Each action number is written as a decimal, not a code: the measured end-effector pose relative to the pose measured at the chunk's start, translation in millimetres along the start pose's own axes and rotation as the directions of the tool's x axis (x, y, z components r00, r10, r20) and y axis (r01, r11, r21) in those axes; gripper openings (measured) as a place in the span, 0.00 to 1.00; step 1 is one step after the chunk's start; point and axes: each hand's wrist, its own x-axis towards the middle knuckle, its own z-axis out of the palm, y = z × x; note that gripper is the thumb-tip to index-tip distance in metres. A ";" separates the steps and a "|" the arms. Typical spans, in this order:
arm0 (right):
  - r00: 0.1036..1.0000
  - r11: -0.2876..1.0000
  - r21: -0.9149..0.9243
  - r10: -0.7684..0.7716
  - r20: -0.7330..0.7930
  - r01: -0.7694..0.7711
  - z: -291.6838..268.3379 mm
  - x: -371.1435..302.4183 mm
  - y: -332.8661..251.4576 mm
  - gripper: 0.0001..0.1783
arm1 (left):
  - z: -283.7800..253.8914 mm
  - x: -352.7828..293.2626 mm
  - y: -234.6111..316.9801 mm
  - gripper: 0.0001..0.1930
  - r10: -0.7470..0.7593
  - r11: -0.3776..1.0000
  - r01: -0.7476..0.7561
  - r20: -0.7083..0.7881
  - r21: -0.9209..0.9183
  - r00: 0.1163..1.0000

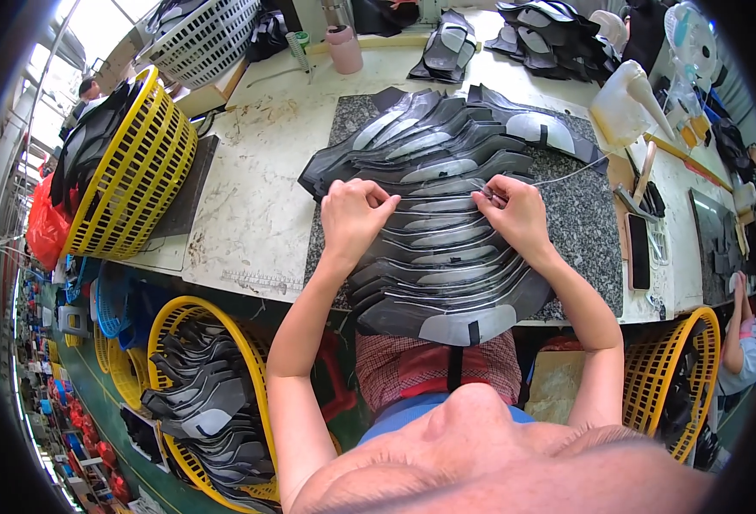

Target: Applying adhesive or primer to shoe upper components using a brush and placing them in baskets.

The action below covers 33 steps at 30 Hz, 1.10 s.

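Note:
Overlapping black shoe-upper pieces [448, 257] with pale grey patches lie in a long row in front of me, on a speckled stone slab [585, 248]. My left hand [351, 216] is over the row's left edge, thumb and forefinger pinched together; whatever they grip is too small to make out. Above the right side of the row, my right hand [517, 214] is closed in a pinch. A thin pale cord [573, 176] runs from its fingers out to the right. The nearest piece [468, 327] hangs past the table edge over my lap.
Yellow baskets of black pieces stand at the left [138, 171], below left [160, 330] and below right [652, 377]. A phone [639, 250] and a hammer-like tool [643, 184] lie to the right. A pink bottle [344, 50] and more black stacks [553, 43] are at the back.

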 end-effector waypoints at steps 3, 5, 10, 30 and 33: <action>0.995 0.995 -0.045 0.092 0.043 -0.090 -5.4 2.6 7.2 0.15 | 3.5 0.5 13.7 0.07 0.109 0.979 -0.080 -0.148 0.186 0.983; 0.996 0.996 -0.011 0.089 0.018 -0.089 -1.2 2.2 10.8 0.15 | 10.8 2.1 31.9 0.15 0.306 0.944 -0.283 -0.129 0.172 0.943; 1.000 0.997 0.078 0.023 0.017 -0.025 -3.6 3.0 23.4 0.14 | 50.2 -8.7 67.3 0.14 0.613 0.789 -0.614 0.016 0.029 0.790; 0.987 0.984 -0.083 0.160 0.032 -0.157 -52.1 7.3 54.8 0.24 | 51.8 -4.5 78.3 0.23 0.546 0.810 -0.569 0.171 0.140 0.820; 0.993 0.988 -0.124 0.101 0.056 -0.093 -40.0 0.2 72.3 0.31 | 50.8 -3.8 79.6 0.23 0.545 0.810 -0.568 0.173 0.142 0.820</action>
